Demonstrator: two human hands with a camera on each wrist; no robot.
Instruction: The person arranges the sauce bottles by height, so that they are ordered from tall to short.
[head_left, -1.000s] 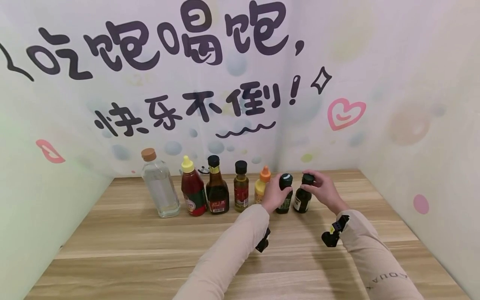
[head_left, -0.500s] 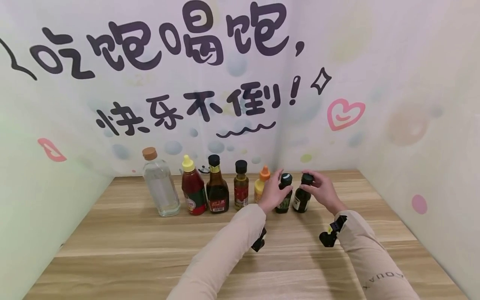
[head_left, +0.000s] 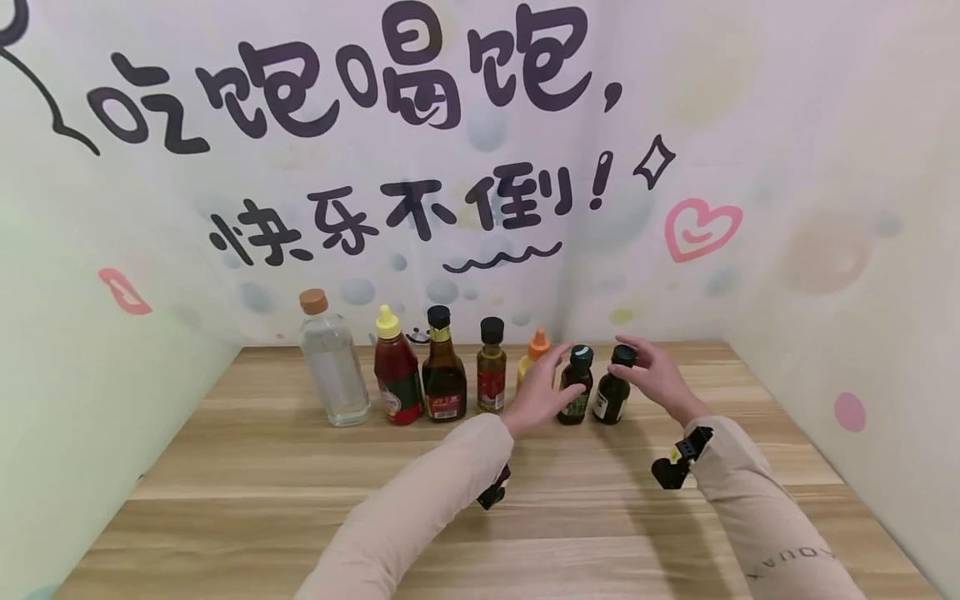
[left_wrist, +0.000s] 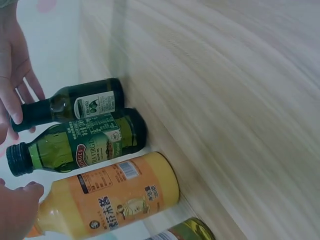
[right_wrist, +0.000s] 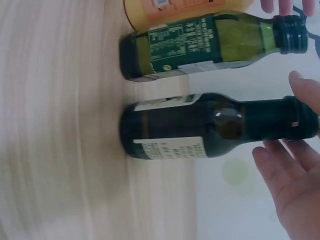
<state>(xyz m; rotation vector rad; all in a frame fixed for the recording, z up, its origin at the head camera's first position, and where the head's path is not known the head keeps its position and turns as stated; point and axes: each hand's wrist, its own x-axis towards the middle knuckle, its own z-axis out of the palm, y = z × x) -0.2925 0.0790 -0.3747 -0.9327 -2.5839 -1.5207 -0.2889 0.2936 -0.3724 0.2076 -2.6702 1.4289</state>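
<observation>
My left hand [head_left: 542, 392] is spread beside a green olive oil bottle [head_left: 576, 392], thumb and fingers apart from each other, with a gap to its cap in the left wrist view. Just right of it stands a darker green bottle [right_wrist: 172, 127] with a pale label showing olives. My right hand [head_left: 660, 379] hovers about that bottle's dark cap [right_wrist: 280, 118], thumb on one side and loosely extended fingers [right_wrist: 280, 167] on the other. Both bottles stand upright on the wooden table [head_left: 570, 517], side by side with a narrow gap.
Leftward in the row stand a yellow sauce bottle [left_wrist: 117, 197], a small black-capped bottle [head_left: 491, 375], a brown sauce bottle [head_left: 444, 375], a red squeeze bottle [head_left: 396, 375] and a clear bottle [head_left: 335, 375]. A printed cloth wall [head_left: 337, 292] rises close behind them.
My left hand has drawn off the olive oil bottle to the left and its fingers have spread. The right hand's fingers have loosened slightly at the darker bottle's cap. The bottles stay in place.
</observation>
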